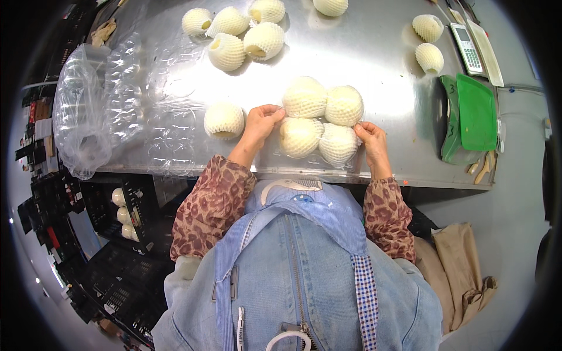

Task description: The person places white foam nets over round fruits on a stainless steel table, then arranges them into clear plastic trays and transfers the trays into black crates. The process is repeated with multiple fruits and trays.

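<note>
Left hand (261, 124) and right hand (373, 142) flank four foam-netted fruits (315, 110); whether clamped, I can't tell. Black numerals mark a green box (477, 114).

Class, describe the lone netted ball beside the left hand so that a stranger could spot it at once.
On the shiny grey metal table, find the person's bare left hand. Just left of it sits a round ball in cream foam netting. Unlike the four similar cream netted balls clustered on the hand's other side, this one sits apart.

Four fruits (316, 112) between left fingers (270, 110) and right fingers (365, 128), plastic packaging (124, 88) left, tray (475, 111) right, on table (380, 38)
</note>
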`<act>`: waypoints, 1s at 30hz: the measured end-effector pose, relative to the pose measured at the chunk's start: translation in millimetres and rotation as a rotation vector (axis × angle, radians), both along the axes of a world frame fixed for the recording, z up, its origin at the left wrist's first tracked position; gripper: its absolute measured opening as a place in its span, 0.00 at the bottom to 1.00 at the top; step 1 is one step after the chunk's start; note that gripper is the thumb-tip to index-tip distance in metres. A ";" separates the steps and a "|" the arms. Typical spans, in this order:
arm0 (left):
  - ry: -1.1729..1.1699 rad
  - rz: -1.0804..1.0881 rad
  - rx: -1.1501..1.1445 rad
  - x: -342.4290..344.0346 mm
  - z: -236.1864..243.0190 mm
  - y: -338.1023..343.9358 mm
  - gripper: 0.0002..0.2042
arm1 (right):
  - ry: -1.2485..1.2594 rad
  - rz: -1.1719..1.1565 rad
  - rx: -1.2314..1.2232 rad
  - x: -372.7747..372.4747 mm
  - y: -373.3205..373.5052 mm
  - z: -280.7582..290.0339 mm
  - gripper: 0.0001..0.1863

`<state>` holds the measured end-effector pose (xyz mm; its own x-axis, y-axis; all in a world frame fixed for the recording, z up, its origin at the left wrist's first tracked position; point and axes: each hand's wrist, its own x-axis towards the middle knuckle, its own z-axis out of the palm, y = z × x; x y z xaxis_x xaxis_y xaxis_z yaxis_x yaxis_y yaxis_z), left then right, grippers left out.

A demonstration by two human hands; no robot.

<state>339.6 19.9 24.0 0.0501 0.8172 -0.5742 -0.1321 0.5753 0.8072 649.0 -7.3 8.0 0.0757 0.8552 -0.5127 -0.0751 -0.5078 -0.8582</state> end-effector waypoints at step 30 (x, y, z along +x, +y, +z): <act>1.051 0.217 1.454 -86.5 158.2 -120.2 0.08 | -0.506 0.307 1.609 -103.2 15.7 135.2 0.20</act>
<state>253.1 -100.3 182.3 0.0121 0.5841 0.8116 0.7433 -0.5482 0.3834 545.8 8.4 143.2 -0.3059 0.4596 0.8338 0.2716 0.8815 -0.3862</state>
